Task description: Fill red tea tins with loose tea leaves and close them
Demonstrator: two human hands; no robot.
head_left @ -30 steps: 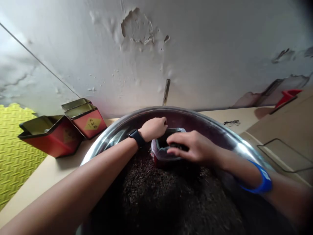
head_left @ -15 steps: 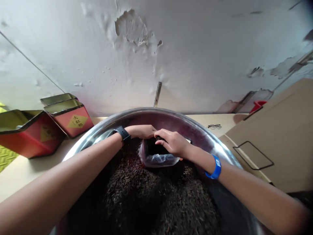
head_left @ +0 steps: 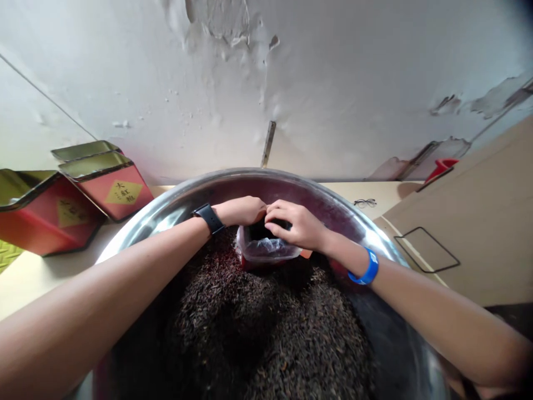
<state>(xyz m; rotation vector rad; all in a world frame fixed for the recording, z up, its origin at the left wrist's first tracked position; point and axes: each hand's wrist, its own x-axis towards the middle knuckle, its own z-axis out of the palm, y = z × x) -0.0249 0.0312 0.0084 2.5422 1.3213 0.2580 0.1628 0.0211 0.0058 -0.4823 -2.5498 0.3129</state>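
A broad, round silvery metal basin (head_left: 264, 173) surrounds the red, boxy, plastic-lined container (head_left: 270, 251); dark, dry loose leaves (head_left: 318, 333) lie before the container. The left hand (head_left: 249, 211) curls at its far edge; the right hand (head_left: 300, 225) cups over its mouth (what either holds, I cannot tell).

Prob. wkshp: tins (head_left: 130, 189), lg. basin (head_left: 287, 189)

Black characters reading 大紅袍, the third less crisp, mark a yellow diamond label (head_left: 124, 192) on a red tin (head_left: 95, 188) left of the metal basin (head_left: 266, 173). Blurred characters fill a second tin's (head_left: 39, 225) label (head_left: 73, 213), farther left of the basin; a white mark on a blue wristband (head_left: 366, 268), over the basin's right side, is illegible.
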